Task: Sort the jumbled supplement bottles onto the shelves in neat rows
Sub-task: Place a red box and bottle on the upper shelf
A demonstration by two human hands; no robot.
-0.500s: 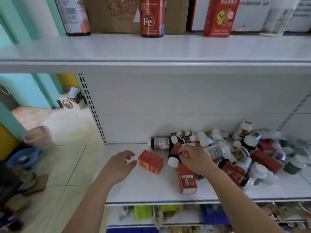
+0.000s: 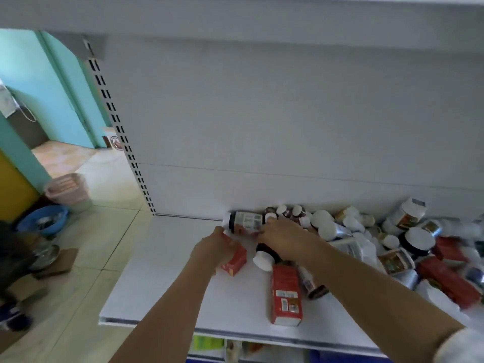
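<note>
A jumble of supplement bottles (image 2: 372, 239) with white caps and several red boxes fills the right half of the white shelf (image 2: 162, 279). At its left end a dark bottle with a white label (image 2: 245, 221) lies on its side against the back panel. My right hand (image 2: 284, 238) reaches over the pile, fingers closed on that bottle's right end. My left hand (image 2: 216, 248) grips the top of a small red box (image 2: 235, 260) just in front of the bottle's white cap. A tall red box (image 2: 286, 294) lies near the front edge, and a dark white-capped bottle (image 2: 264, 255) lies under my right wrist.
The shelf's left half is bare white surface. A perforated upright (image 2: 123, 142) marks the shelf's left end. Beyond it lies tiled floor with a pink bin (image 2: 68, 191) and a blue basin (image 2: 43, 218). Packages show on the shelf below (image 2: 209, 344).
The view has dropped and moved closer. My left hand closed on the small red box. My right hand moved back and left, from the pile onto the lying dark bottle.
</note>
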